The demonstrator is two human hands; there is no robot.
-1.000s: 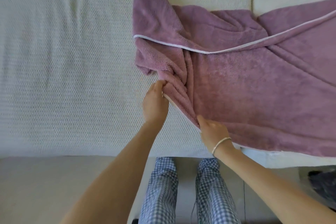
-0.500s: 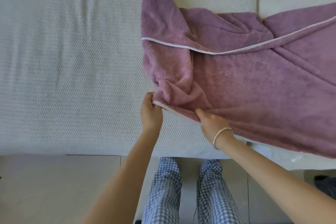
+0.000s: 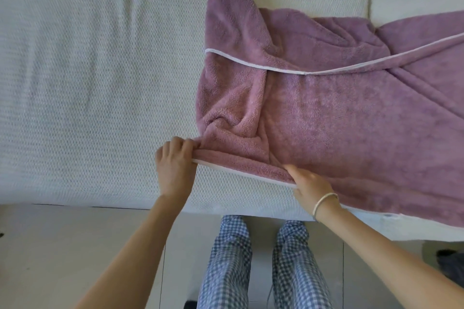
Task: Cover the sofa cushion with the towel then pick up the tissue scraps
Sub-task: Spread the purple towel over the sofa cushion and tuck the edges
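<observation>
Along the left of your view, the sofa cushion [image 3: 88, 83] lies bare, its pale woven cover showing from the back edge to the front edge. Below that front edge is the light floor [image 3: 62, 246].

Your left hand [image 3: 175, 165] sits near the cushion's front edge, about midway along it. Its fingers are curled round the near left corner of the towel [image 3: 339, 120] and grasp it, with the cloth bunched into folds just beyond your knuckles.

The mauve towel covers only the right part of the cushion and carries on over the neighbouring cushion [image 3: 401, 2] at the right. It is not flat. Its far left corner lies folded up toward the cushion's back edge, and a white trim [image 3: 251, 64] runs across the middle of it from left to right. Its near hem slants from your left hand toward the front right corner.

Your right hand [image 3: 311, 188] grasps that near hem further right, thumb on top of the pile and the fingers tucked under the edge, so the hem is held between your two hands. A pale bracelet [image 3: 325, 202] circles that wrist. Your checked trousers [image 3: 226, 258] show below, against the sofa front.

At the far right, a dark object [image 3: 452, 261] lies on the floor, too cut off to identify.
</observation>
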